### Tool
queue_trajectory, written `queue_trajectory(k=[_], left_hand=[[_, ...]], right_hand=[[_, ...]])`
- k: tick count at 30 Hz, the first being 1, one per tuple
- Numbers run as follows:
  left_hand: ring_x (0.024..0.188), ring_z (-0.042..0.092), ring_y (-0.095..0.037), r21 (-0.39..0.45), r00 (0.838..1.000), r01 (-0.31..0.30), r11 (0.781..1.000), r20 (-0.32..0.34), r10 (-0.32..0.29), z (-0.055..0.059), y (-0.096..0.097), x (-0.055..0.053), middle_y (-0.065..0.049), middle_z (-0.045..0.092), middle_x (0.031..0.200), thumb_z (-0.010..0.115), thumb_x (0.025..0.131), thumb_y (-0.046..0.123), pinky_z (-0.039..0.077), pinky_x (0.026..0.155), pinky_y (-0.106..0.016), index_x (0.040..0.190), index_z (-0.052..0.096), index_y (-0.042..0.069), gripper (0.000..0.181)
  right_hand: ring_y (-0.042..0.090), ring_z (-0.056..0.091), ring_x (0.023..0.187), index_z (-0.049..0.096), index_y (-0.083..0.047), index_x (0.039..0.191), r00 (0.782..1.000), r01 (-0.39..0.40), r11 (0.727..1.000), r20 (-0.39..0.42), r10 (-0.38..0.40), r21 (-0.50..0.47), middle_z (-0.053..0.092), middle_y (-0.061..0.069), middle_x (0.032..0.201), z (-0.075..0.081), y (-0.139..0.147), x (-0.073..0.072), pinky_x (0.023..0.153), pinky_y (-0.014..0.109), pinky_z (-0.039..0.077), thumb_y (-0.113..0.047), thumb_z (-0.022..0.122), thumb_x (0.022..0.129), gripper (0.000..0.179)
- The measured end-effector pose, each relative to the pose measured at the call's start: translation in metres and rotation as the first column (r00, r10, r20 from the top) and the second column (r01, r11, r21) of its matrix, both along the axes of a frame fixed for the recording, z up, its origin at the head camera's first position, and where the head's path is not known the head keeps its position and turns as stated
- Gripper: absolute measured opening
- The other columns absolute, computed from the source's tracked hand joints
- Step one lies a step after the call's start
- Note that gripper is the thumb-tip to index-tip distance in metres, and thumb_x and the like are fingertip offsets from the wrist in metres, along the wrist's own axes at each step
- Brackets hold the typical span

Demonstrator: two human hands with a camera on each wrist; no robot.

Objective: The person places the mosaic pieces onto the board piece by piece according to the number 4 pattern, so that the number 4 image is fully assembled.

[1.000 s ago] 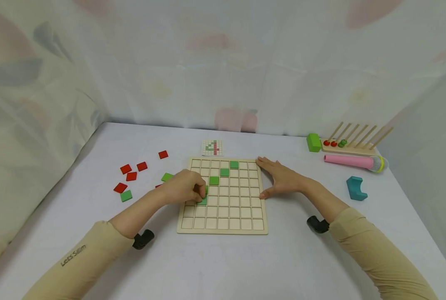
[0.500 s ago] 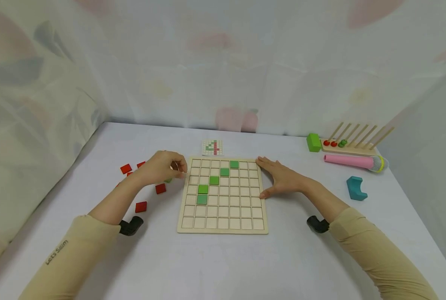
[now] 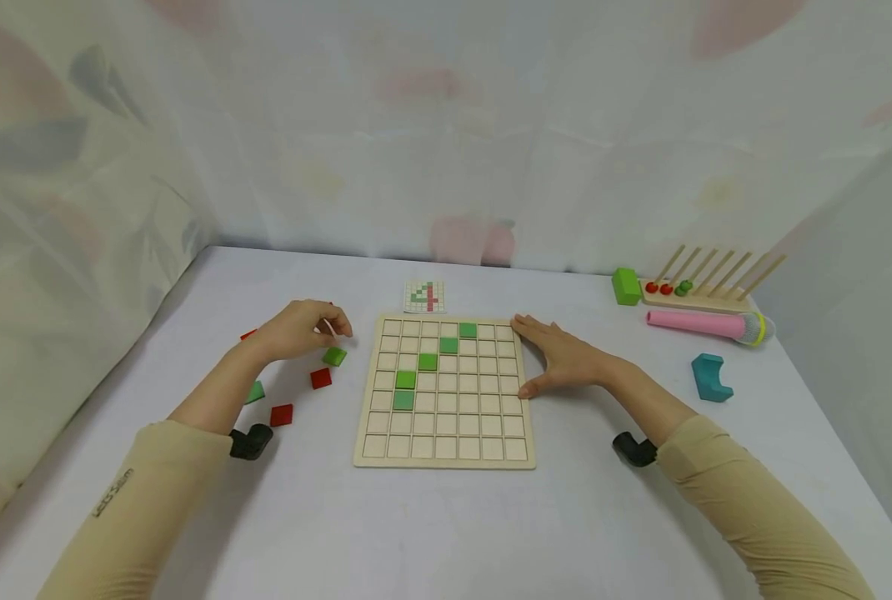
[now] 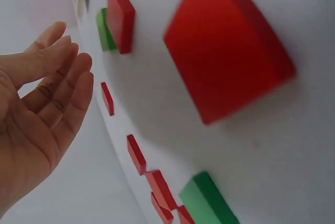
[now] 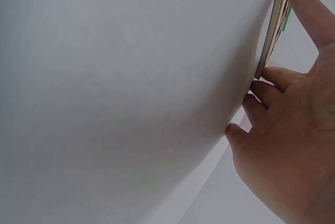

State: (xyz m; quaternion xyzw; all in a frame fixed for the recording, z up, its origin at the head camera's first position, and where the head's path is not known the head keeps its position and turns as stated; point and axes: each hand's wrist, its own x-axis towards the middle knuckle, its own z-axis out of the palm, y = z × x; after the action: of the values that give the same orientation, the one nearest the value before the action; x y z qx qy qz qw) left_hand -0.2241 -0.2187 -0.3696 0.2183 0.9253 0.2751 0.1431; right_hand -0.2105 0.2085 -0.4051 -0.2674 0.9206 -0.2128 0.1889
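Note:
A wooden grid board (image 3: pixel 446 462) lies mid-table, with several green tiles (image 3: pixel 428 362) set in its squares along a slanting line. My left hand (image 3: pixel 296 329) hovers left of the board above loose tiles, its fingers loosely bent. In the left wrist view nothing sits between its thumb and fingers. Just below its fingertips is a loose green tile (image 3: pixel 334 357), with a red tile (image 3: pixel 321 378) near it. My right hand (image 3: pixel 566 357) rests at the board's right edge, thumb and fingers spread and touching it. The right wrist view shows the fingers against the board's side (image 5: pixel 272 30).
Behind the board lies a small pattern card (image 3: pixel 424 296). More red tiles (image 3: pixel 282 415) and a green tile (image 3: pixel 254 392) lie to the left, some hidden by my left arm. At the right are a green block (image 3: pixel 626 287), pegged rack (image 3: pixel 697 296), pink toy microphone (image 3: pixel 701 323) and teal block (image 3: pixel 711 377).
My left hand has left the lower-left green tile, which now lies in its square, and moved left and back over the loose tiles. My right hand has stayed at the board's edge.

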Motion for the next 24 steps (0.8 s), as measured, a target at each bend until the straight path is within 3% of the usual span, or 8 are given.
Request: queue_trajectory(k=[4,9,15,20,24], left_hand=[[0.107,0.063,-0.03,-0.025,0.999,0.006,1.0,0.044,-0.005,-0.006,-0.007,-0.002,-0.011,0.07,0.113,0.058,0.09,-0.005,0.054,0.092,-0.045,0.109,0.07,0.008,0.026],[0.112,0.058,-0.029,-0.066,0.995,0.024,0.998,0.097,-0.017,-0.009,-0.013,-0.003,-0.01,0.065,0.122,0.049,0.093,-0.007,0.051,0.096,-0.048,0.114,0.072,0.019,0.041],[0.117,0.053,-0.031,-0.035,0.982,0.031,0.999,0.187,-0.024,-0.01,-0.015,-0.003,-0.011,0.059,0.131,0.037,0.09,-0.012,0.047,0.1,-0.05,0.115,0.074,0.022,0.056],[0.114,0.053,-0.031,-0.004,0.984,0.049,0.999,0.173,-0.048,-0.014,-0.016,-0.004,-0.013,0.058,0.126,0.03,0.082,-0.017,0.048,0.095,-0.041,0.111,0.076,0.018,0.064],[0.114,0.052,-0.033,-0.003,0.987,0.035,0.999,0.158,-0.034,-0.017,-0.017,-0.004,-0.014,0.057,0.124,0.036,0.084,-0.015,0.049,0.092,-0.037,0.109,0.076,0.017,0.057]], right_hand=[[0.034,0.009,0.156,0.017,-0.001,0.157,1.0,-0.003,1.0,-0.001,0.003,-0.003,0.013,0.016,0.167,-0.001,0.0,0.0,0.124,0.061,0.008,-0.054,0.081,0.072,0.119],[0.035,0.01,0.156,0.017,-0.001,0.157,1.0,-0.005,1.0,-0.008,0.005,-0.002,0.013,0.017,0.167,0.0,0.0,0.0,0.124,0.061,0.008,-0.054,0.081,0.072,0.119],[0.035,0.01,0.156,0.017,-0.001,0.157,1.0,-0.003,1.0,-0.005,0.003,-0.005,0.013,0.017,0.167,0.0,0.0,0.0,0.124,0.061,0.008,-0.053,0.081,0.072,0.118],[0.035,0.009,0.156,0.017,-0.001,0.157,1.0,-0.003,1.0,-0.006,0.003,-0.006,0.013,0.017,0.167,0.0,0.0,0.0,0.124,0.061,0.008,-0.054,0.081,0.072,0.118],[0.034,0.009,0.156,0.017,-0.001,0.157,1.0,-0.004,1.0,-0.007,0.004,-0.005,0.013,0.017,0.167,0.0,0.0,0.0,0.124,0.061,0.008,-0.054,0.081,0.072,0.118]])
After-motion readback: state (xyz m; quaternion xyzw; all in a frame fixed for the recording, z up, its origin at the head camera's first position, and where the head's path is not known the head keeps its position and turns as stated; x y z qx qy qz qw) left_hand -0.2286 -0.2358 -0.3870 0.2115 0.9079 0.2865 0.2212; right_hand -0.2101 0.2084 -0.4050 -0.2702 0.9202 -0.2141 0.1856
